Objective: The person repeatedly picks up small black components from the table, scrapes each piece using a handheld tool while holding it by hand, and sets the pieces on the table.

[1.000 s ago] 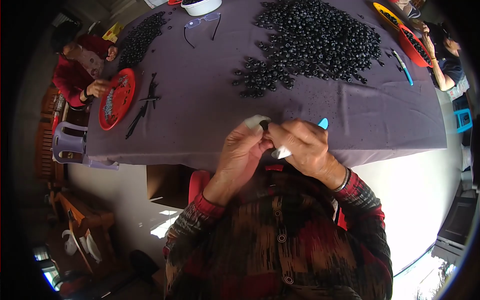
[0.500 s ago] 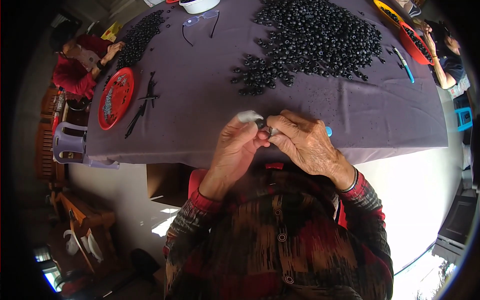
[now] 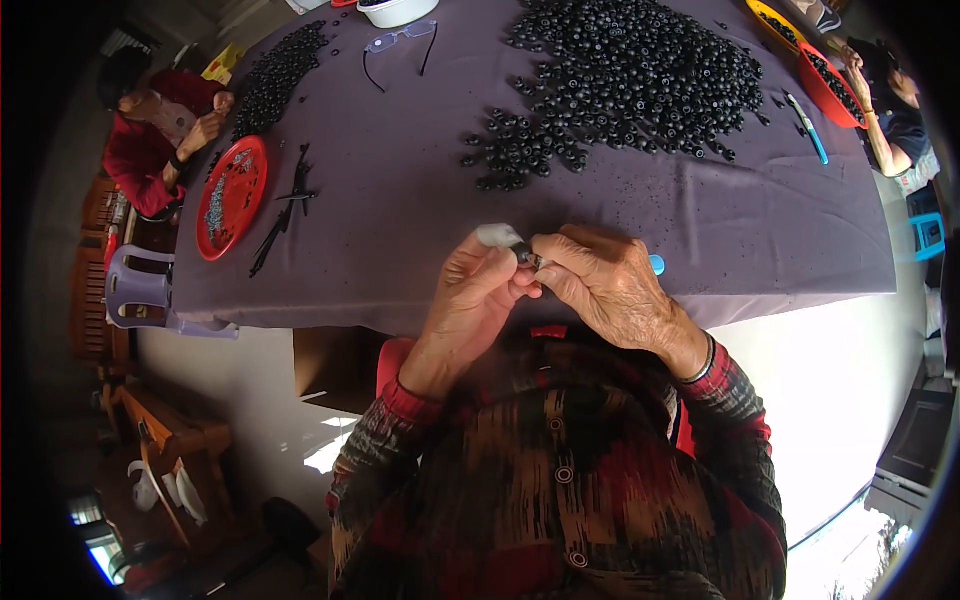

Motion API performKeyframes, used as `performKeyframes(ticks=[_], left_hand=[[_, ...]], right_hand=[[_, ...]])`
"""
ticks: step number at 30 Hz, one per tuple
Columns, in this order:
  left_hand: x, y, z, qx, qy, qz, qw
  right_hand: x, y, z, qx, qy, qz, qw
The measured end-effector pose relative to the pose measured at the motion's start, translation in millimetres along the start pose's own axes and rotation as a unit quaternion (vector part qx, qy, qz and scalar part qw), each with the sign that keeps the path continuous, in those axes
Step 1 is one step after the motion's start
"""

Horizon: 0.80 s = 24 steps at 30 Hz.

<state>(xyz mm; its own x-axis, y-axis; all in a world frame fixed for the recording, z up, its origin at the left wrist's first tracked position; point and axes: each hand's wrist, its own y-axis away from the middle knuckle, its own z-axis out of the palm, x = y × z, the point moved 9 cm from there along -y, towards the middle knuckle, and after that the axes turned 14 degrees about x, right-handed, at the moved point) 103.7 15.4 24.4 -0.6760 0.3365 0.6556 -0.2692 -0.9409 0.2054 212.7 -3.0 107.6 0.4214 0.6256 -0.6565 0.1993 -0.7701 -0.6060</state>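
Over the near edge of the cloth, my left hand pinches a small round black piece between thumb and forefinger. White wrapping covers that forefinger's tip. My right hand is closed right beside it, its fingertips meeting the black piece. A rounded blue end sticks out past the right hand, looking like the handle of a slim tool that the hand mostly hides. Farther off lies a big heap of similar black pieces.
A purple-grey cloth covers the table. On it are glasses, a red plate with small bits, black strips, a blue-and-white tool, a red bowl and a white bowl. People sit at left and right.
The black piece has turned slightly and shifted a little toward me between my fingers. The person at left has drawn their hands back from the smaller heap.
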Motion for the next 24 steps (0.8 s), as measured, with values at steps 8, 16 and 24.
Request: performKeyframes(ticks=[8,16,24], left_hand=[[4,-1,2,-0.019,-0.005,0.030,0.999],[6,0,-4,0.013,-0.039,0.034,0.999],[2,-5,-3,0.007,-0.055,0.020,0.998]], right_hand=[[2,1,3,-0.021,-0.023,0.016,0.999],[37,3,-3,-0.040,-0.151,0.166,0.974],[18,-4,-7,0.004,-0.023,0.053,0.998]])
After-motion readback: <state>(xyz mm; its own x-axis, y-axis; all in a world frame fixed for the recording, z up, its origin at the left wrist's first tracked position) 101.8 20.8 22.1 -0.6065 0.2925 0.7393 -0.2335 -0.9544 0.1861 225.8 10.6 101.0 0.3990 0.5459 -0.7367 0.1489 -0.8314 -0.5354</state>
